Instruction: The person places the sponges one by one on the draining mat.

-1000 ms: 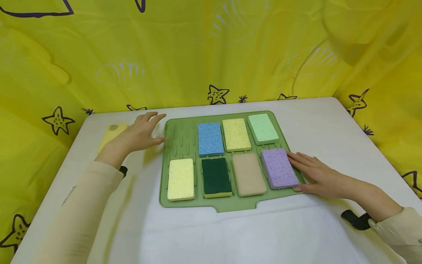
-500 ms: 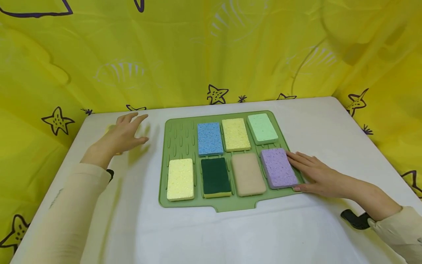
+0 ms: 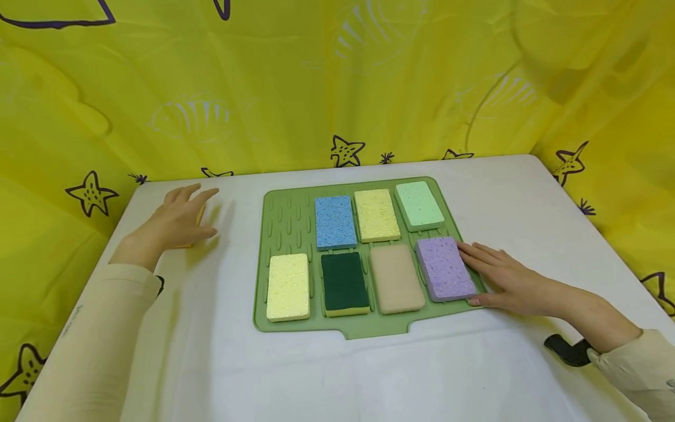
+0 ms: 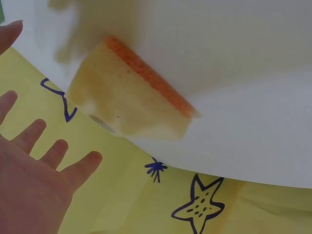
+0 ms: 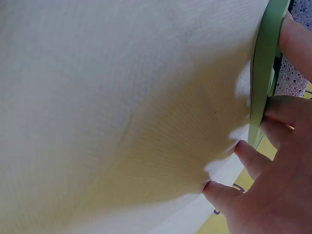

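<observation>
My left hand (image 3: 171, 220) hovers at the table's left with fingers spread and nothing between them. Below it, mostly hidden in the head view, lies a pale yellow sponge (image 4: 122, 92) with an orange side, plain to see in the left wrist view. My right hand (image 3: 508, 284) rests at the right edge of a green ribbed mat (image 3: 287, 223), fingers fairly straight. Its fingertips are right at the purple sponge (image 3: 445, 269), and the thumb lies by the mat's lower right corner. In the right wrist view two fingertips press into the white cloth.
On the mat lie blue (image 3: 336, 221), yellow (image 3: 377, 215) and mint (image 3: 419, 205) sponges at the back. In front are a pale yellow sponge (image 3: 288, 287), a dark green scouring sponge (image 3: 345, 283) and a beige one (image 3: 397, 279). A yellow curtain (image 3: 295, 88) stands behind the table.
My left hand has moved left, away from the mat's edge and over the sponge at the left, which it now mostly covers. The right hand has stayed in place.
</observation>
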A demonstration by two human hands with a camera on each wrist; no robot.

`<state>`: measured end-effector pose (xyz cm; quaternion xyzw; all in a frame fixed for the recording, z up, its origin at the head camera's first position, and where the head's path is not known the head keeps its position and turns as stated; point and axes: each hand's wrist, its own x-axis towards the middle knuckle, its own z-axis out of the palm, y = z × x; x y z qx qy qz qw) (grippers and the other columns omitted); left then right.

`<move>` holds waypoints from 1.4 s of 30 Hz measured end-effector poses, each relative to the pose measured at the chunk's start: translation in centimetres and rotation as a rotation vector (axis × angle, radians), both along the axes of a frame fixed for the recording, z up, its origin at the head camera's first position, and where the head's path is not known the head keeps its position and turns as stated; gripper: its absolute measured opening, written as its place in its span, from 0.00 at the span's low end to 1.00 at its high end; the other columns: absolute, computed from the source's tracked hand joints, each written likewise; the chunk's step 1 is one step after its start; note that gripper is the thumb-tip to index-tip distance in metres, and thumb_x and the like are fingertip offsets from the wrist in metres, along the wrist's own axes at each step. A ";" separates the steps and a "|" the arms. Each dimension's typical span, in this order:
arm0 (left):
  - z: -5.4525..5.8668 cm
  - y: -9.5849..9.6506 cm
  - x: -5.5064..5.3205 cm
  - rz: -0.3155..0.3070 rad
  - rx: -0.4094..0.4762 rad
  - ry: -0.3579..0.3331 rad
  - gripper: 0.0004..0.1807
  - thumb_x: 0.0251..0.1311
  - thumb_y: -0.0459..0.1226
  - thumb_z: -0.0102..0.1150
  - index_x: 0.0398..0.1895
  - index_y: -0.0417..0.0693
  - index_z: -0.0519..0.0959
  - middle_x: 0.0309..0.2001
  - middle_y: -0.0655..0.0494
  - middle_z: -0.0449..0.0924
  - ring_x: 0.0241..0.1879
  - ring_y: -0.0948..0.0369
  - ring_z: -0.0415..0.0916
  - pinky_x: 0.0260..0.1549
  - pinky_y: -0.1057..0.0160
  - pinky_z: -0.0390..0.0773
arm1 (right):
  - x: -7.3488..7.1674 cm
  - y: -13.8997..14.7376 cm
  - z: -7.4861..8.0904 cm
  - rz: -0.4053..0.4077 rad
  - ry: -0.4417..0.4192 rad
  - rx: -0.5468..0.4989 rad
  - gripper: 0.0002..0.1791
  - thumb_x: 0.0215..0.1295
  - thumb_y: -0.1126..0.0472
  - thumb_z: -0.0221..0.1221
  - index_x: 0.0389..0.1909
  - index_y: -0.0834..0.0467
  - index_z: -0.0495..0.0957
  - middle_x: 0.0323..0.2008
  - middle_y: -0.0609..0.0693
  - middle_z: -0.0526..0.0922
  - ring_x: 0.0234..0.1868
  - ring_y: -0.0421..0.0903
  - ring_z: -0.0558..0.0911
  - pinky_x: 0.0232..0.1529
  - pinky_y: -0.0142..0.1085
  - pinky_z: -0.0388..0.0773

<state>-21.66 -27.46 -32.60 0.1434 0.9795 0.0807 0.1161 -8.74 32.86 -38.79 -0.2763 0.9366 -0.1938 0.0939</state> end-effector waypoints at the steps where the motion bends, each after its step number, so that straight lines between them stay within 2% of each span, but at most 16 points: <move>1: 0.0 -0.2 0.0 0.002 0.001 -0.007 0.47 0.59 0.45 0.64 0.78 0.47 0.51 0.75 0.27 0.40 0.70 0.24 0.38 0.59 0.22 0.55 | 0.0 0.0 0.0 -0.001 -0.001 0.000 0.47 0.61 0.48 0.66 0.76 0.63 0.56 0.80 0.51 0.49 0.76 0.68 0.51 0.64 0.75 0.50; 11: -0.3 -1.2 0.0 0.033 -0.032 -0.106 0.51 0.55 0.43 0.65 0.79 0.48 0.47 0.76 0.26 0.34 0.69 0.20 0.34 0.56 0.18 0.55 | 0.1 -0.1 0.0 0.003 0.002 -0.002 0.47 0.61 0.48 0.66 0.75 0.64 0.57 0.80 0.52 0.49 0.75 0.69 0.52 0.63 0.76 0.51; 19: -0.5 -2.0 -0.1 0.060 -0.002 -0.199 0.55 0.50 0.39 0.66 0.79 0.47 0.43 0.74 0.24 0.26 0.66 0.16 0.27 0.55 0.14 0.43 | 0.1 -0.1 0.0 0.001 0.004 -0.005 0.47 0.62 0.49 0.66 0.76 0.63 0.57 0.80 0.51 0.49 0.76 0.68 0.52 0.64 0.75 0.51; 28: -0.3 -2.3 -0.4 0.079 0.004 -0.222 0.56 0.50 0.37 0.65 0.79 0.47 0.42 0.74 0.23 0.26 0.65 0.14 0.30 0.52 0.12 0.44 | 0.2 -0.1 0.1 0.003 0.000 -0.007 0.47 0.62 0.49 0.66 0.76 0.63 0.56 0.80 0.51 0.48 0.75 0.69 0.52 0.64 0.75 0.51; 37: -0.5 -2.4 -1.0 0.087 -0.050 -0.306 0.55 0.52 0.36 0.65 0.78 0.43 0.42 0.72 0.21 0.26 0.61 0.12 0.43 0.52 0.14 0.51 | 0.2 -0.2 0.4 -0.008 -0.025 -0.009 0.47 0.63 0.48 0.65 0.76 0.62 0.55 0.80 0.51 0.48 0.75 0.69 0.51 0.66 0.75 0.49; 42: -0.5 -2.3 -1.2 0.076 -0.063 -0.304 0.54 0.51 0.37 0.65 0.77 0.42 0.43 0.72 0.20 0.28 0.60 0.12 0.45 0.52 0.14 0.53 | 0.3 -0.2 0.5 -0.015 -0.032 -0.006 0.47 0.63 0.48 0.65 0.76 0.62 0.55 0.80 0.50 0.48 0.76 0.68 0.51 0.67 0.74 0.48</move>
